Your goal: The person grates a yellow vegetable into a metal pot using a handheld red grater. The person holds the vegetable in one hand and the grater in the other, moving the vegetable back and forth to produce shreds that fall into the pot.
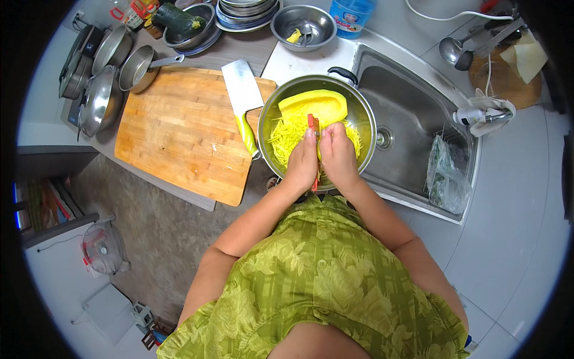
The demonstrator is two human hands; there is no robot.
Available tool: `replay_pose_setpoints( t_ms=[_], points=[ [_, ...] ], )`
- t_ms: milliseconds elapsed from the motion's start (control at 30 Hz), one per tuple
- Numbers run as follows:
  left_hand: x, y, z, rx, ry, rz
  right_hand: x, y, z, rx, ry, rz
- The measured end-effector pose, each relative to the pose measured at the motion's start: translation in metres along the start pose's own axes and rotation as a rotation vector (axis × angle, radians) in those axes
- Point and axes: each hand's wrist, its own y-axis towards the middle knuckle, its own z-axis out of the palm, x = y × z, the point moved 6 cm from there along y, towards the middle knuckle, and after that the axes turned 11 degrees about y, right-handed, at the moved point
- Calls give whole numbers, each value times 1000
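Observation:
A steel pot (369, 134) with black handles stands before me at the sink's left edge. In it lie yellow shreds (283, 141) and a large hollowed piece of yellow squash (316, 104). My left hand (304, 159) grips a red-framed grater (312, 121), held upright over the shreds. Against the grater's other side, my right hand (338, 150) is closed on a small yellow piece, mostly hidden by the fingers. A cleaver (242, 85) with a yellow-green handle lies left of the pot, partly on a wooden cutting board (188, 134).
Right of the pot is a steel sink (403, 112) with a plastic bag (446, 179) in a wire rack. Behind stand a steel bowl (287, 22) with scraps, stacked plates (248, 22) and a dark green squash (175, 21) in a bowl. A saucepan (138, 67) touches the board's far left.

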Motion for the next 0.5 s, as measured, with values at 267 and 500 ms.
replay_pose_setpoints(
  t_ms=[267, 500],
  points=[
    [23, -4, 16, 161, -57, -145, -16, 44, -5, -144, -54, -80],
    [32, 3, 4, 90, -242, -291, -17, 31, -12, -84, 10, -75]
  ],
)
